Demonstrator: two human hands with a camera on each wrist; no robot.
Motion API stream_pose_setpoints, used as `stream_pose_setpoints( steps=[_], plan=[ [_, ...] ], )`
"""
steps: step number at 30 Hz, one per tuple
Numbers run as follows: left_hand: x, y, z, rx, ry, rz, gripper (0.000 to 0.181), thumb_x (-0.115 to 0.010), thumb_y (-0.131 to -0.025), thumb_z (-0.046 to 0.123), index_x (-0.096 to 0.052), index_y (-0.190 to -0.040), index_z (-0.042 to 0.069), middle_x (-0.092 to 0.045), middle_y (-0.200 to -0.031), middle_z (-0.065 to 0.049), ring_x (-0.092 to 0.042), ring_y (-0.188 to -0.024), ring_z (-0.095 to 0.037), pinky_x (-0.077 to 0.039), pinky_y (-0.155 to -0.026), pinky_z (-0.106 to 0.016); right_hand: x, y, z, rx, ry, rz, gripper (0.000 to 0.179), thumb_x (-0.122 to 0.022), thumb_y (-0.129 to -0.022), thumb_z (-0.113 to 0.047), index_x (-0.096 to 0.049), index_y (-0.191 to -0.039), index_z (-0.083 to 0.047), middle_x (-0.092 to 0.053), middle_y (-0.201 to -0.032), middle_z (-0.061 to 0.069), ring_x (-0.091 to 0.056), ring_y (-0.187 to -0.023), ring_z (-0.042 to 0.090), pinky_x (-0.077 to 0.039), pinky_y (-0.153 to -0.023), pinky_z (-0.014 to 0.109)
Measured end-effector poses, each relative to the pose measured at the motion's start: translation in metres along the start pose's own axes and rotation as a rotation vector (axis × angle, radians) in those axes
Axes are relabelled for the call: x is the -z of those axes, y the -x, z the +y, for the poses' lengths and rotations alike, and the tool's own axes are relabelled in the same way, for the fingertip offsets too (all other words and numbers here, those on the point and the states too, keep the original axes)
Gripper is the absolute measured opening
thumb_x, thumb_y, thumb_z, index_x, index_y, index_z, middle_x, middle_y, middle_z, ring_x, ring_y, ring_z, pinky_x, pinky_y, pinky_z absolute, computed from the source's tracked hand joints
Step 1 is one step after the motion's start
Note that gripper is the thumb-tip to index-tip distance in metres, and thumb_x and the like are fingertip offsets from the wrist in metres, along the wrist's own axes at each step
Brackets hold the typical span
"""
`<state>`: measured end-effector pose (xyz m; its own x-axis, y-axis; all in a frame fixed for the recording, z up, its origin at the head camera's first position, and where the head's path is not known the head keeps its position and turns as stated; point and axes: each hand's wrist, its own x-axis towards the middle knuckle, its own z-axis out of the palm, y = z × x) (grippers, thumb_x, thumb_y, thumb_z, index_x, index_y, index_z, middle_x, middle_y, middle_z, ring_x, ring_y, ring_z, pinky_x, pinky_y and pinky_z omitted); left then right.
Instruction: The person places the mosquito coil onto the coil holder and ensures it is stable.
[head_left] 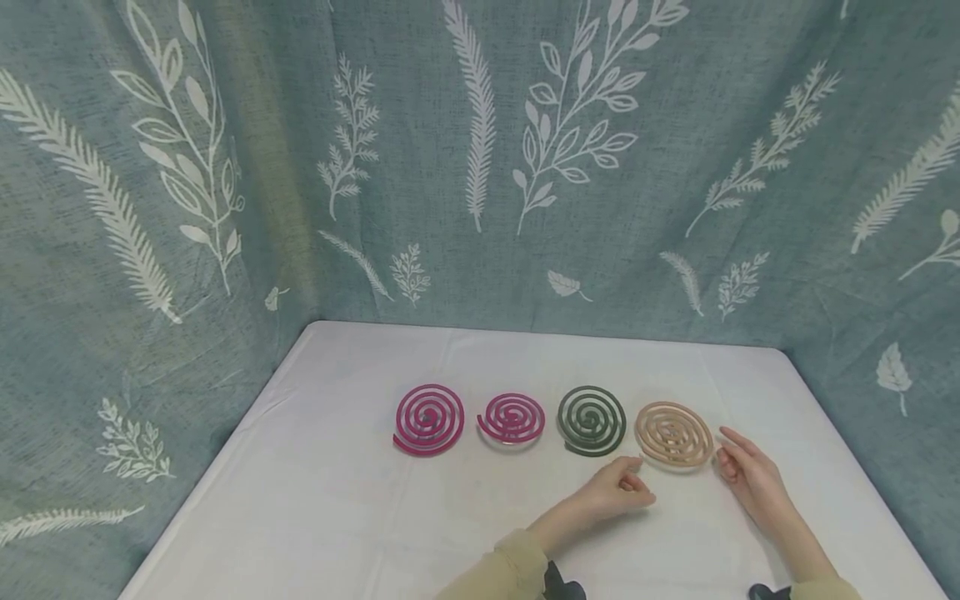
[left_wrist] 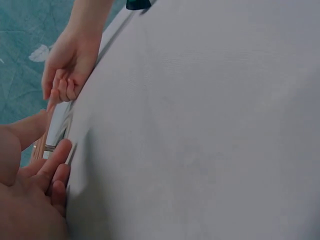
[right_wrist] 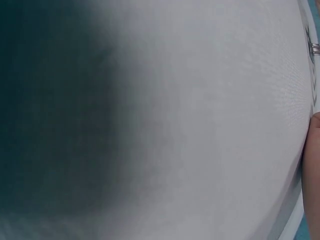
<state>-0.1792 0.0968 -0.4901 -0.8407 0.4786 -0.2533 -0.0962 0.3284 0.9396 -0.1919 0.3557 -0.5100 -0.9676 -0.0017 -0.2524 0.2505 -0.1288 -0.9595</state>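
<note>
A tan spiral mosquito coil (head_left: pixel 674 434) lies at the right end of a row of coils, slightly tilted. My left hand (head_left: pixel 613 489) is at its lower left, thumb and index apart and fingers loosely bent. On its right side is my right hand (head_left: pixel 752 477), index finger extended and the other fingers bent loosely. Both hands' fingertips are close to the coil's rim; whether they touch it I cannot tell. The left wrist view has the coil (left_wrist: pixel 41 145) nearly edge-on, partly hidden by the left hand (left_wrist: pixel 32 200). Only part of the right hand (right_wrist: pixel 313 150) shows in the right wrist view.
Left of the tan coil are a dark green coil (head_left: pixel 591 421), a magenta coil (head_left: pixel 512 418) and another magenta coil (head_left: pixel 428 420). They are on a white-covered table (head_left: pixel 300 500). A blue-green curtain (head_left: pixel 420 167) with white leaf patterns hangs behind and beside it.
</note>
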Motion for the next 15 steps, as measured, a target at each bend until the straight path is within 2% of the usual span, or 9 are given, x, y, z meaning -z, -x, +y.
stream_pose_setpoints(
  steps=[4, 7, 11, 15],
  plan=[
    [0.015, 0.012, -0.006, 0.018, 0.026, -0.134, 0.049, -0.066, -0.086, 0.014, -0.05, -0.132, 0.005, -0.067, -0.096, -0.001, -0.057, -0.083, -0.004, -0.047, -0.071, -0.02, -0.002, 0.0, -0.001, -0.011, -0.001, -0.008, 0.065, -0.034, -0.103, -0.023, 0.004, -0.15, 0.001, -0.046, -0.087, -0.013, -0.041, -0.073, -0.002, -0.041, -0.065, 0.012],
    [0.027, 0.021, -0.01, 0.026, 0.001, -0.195, 0.044, -0.064, -0.088, 0.013, -0.052, -0.129, 0.003, -0.068, -0.099, -0.006, -0.06, -0.085, -0.007, -0.046, -0.068, -0.02, -0.003, -0.001, -0.002, -0.019, 0.002, -0.018, 0.064, -0.034, -0.103, -0.023, 0.004, -0.15, 0.0, -0.046, -0.087, -0.013, -0.041, -0.072, -0.002, -0.041, -0.064, 0.012],
    [0.048, 0.035, -0.013, 0.065, -0.057, -0.207, 0.038, -0.063, -0.088, 0.017, -0.058, -0.124, 0.005, -0.068, -0.106, -0.008, -0.062, -0.095, -0.015, -0.051, -0.078, -0.031, -0.004, -0.002, -0.003, -0.032, -0.005, -0.024, 0.063, -0.032, -0.104, -0.021, 0.005, -0.15, 0.0, -0.046, -0.086, -0.013, -0.041, -0.072, -0.002, -0.041, -0.064, 0.013],
    [0.076, 0.049, -0.019, 0.116, -0.062, -0.195, 0.037, -0.061, -0.089, 0.021, -0.059, -0.124, 0.008, -0.068, -0.11, -0.008, -0.061, -0.099, -0.019, -0.049, -0.086, -0.038, -0.004, -0.004, -0.004, -0.046, -0.012, -0.031, 0.062, -0.03, -0.104, -0.019, 0.006, -0.15, 0.0, -0.046, -0.086, -0.012, -0.04, -0.071, -0.002, -0.04, -0.064, 0.012]
  ],
)
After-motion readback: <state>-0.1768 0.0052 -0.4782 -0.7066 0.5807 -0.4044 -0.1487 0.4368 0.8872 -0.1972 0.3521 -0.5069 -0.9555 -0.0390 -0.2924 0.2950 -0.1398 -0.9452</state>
